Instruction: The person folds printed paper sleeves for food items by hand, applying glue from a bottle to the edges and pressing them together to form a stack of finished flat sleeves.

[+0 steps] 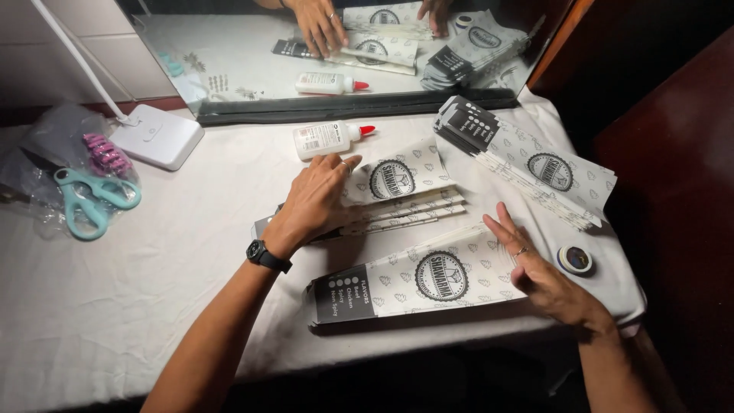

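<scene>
1. Two hands work on printed paper bags on the white-clothed tabletop (115, 306).
2. Left hand (317, 200) lies flat, fingers spread, pinning a fanned set of bags (405, 200) at mid-table.
3. Right hand (535, 268) rests open, fingers straight, on the near stack of bags (428, 283); it grips nothing.
4. Step, as I judge it: squaring and pressing the bags flat.
5. A glue bottle (329, 139) lies just beyond the left hand; reaching it calls for lifting that hand.
</scene>
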